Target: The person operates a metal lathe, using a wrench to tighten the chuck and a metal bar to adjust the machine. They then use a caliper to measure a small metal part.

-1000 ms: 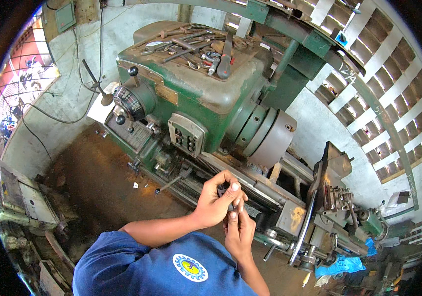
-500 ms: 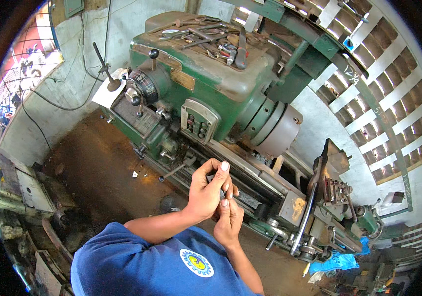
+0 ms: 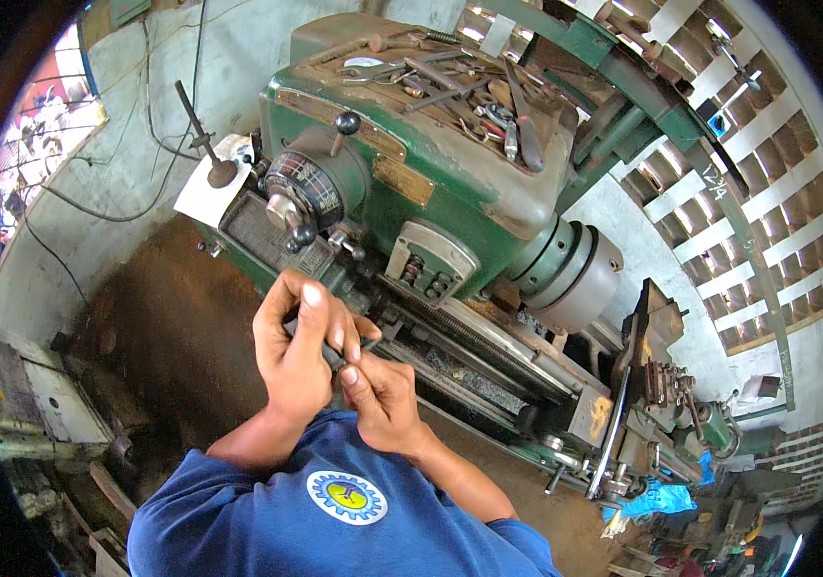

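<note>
Both my hands are raised together before my chest. My left hand (image 3: 294, 348) is closed, its thumb up and its fingers curled around a small dark grey piece (image 3: 332, 357). My right hand (image 3: 380, 401) pinches the lower end of the same piece between thumb and fingers. Most of the piece is hidden by the fingers, so its kind does not show. Beyond the hands stands a green metal lathe (image 3: 488, 204) with a round grey chuck (image 3: 580, 281) at its right and a control dial (image 3: 305, 183) with ball-ended levers at its left.
Wrenches and other hand tools (image 3: 459, 87) lie on top of the headstock. The carriage and tool post (image 3: 666, 385) stand on the right, near a blue plastic bag (image 3: 657, 502). A dark rod on a round base (image 3: 222, 173) rests on white paper. Old machinery (image 3: 46, 385) lines the left.
My hands have moved left in the picture, still together on the small dark piece. The view has shifted, and the lathe sits a little further right.
</note>
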{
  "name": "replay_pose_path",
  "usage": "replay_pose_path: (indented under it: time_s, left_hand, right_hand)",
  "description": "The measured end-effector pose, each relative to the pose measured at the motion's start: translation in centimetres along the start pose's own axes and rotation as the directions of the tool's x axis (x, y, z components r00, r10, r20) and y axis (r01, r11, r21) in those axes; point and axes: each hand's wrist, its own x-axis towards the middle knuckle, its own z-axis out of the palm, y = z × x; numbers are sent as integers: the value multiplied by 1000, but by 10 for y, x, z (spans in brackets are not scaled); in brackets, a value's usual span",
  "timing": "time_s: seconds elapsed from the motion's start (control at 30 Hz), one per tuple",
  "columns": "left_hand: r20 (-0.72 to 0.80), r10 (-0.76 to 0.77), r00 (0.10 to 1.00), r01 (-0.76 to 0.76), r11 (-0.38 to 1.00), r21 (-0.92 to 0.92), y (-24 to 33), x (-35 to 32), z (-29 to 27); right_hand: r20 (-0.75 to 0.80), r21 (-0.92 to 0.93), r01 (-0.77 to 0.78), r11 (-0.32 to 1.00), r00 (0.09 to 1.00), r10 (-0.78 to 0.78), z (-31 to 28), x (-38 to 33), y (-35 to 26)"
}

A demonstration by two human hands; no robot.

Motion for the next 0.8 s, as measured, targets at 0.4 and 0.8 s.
replay_pose_path:
  time_s: [0.4, 0.8]
  left_hand:
    - [801, -527, 286, -715, 439, 544, -7, 51, -29]
    - [823, -565, -58, -685, 622, 379, 12, 37, 50]
  right_hand:
    - [158, -382, -192, 904, 950, 269, -57, -7, 1]
    - [246, -371, -85, 925, 951, 186, -116, -52, -64]
